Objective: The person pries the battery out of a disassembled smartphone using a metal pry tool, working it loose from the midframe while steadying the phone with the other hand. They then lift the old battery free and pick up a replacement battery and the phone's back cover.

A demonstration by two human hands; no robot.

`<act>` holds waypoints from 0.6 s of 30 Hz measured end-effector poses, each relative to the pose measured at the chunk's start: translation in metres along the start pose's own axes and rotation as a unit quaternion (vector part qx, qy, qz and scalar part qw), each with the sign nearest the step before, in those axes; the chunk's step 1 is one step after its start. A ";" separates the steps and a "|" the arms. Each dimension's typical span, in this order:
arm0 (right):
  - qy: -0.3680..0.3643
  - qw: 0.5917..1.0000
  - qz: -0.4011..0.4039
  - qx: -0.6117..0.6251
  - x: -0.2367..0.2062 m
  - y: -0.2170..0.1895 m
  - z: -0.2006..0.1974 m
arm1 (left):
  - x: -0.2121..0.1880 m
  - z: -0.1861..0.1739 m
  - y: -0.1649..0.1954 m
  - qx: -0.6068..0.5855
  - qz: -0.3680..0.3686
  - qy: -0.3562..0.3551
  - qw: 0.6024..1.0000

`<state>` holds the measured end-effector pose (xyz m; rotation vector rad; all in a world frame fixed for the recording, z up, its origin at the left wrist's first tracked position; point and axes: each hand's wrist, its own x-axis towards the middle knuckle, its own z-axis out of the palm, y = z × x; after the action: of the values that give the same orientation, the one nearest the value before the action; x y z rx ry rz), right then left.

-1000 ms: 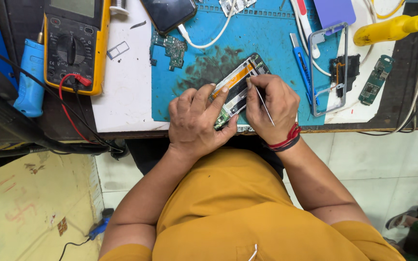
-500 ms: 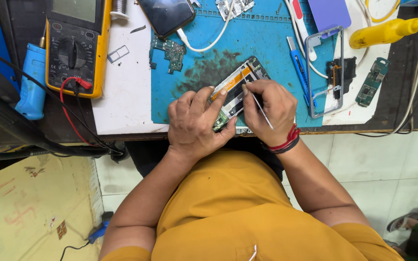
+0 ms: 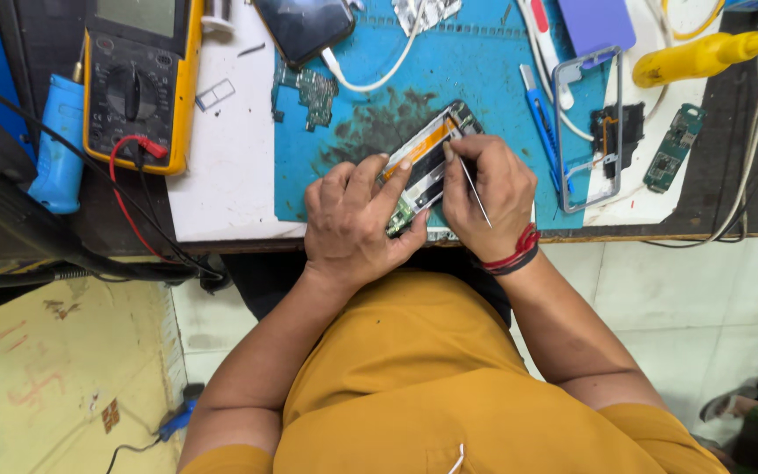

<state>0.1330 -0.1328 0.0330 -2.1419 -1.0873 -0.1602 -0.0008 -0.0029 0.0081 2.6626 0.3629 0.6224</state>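
1. Phone [image 3: 425, 162] — opened, back cover off, orange and black parts showing inside. We see it lying slantwise on the near part of the blue mat [image 3: 475, 79], close to the front edge of the table [image 3: 221, 193].
2. Left hand [image 3: 357, 219] — closed around the lower end of the phone, fingers bent over its side, forefinger stretched along its top.
3. Right hand [image 3: 493, 189] — closed on a thin metal tool [image 3: 475, 191], the kind we cannot tell; its shaft crosses the back of the fingers, and the fingertips press on the phone's right edge. Red thread band [image 3: 511, 257] at the wrist.
4. Multimeter [image 3: 138, 79] — yellow-cased, black dial, at the table's far left; red and black leads trail off the edge.
5. Small green circuit board [image 3: 309, 88] — on the mat's left margin, well apart from the phone.
6. Dark phone screen [image 3: 304, 26] — at the mat's far edge, a white cable [image 3: 379, 75] curving just beside it.
7. Bare phone frame [image 3: 582, 132] — silvery, right of the right hand, with a blue-handled tool [image 3: 539, 110] lying next to it.
8. Second green board [image 3: 673, 149] — on the white sheet at far right, beside a black part.
9. Yellow-handled tool [image 3: 704, 57] — top right corner.
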 end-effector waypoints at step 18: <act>-0.008 1.000 -0.002 0.013 0.000 0.001 -0.002 | 0.000 0.000 -0.001 0.007 0.006 0.002 1.000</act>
<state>0.1345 -0.1342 0.0338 -2.1209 -1.0973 -0.1287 -0.0008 -0.0026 0.0074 2.6785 0.3546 0.6307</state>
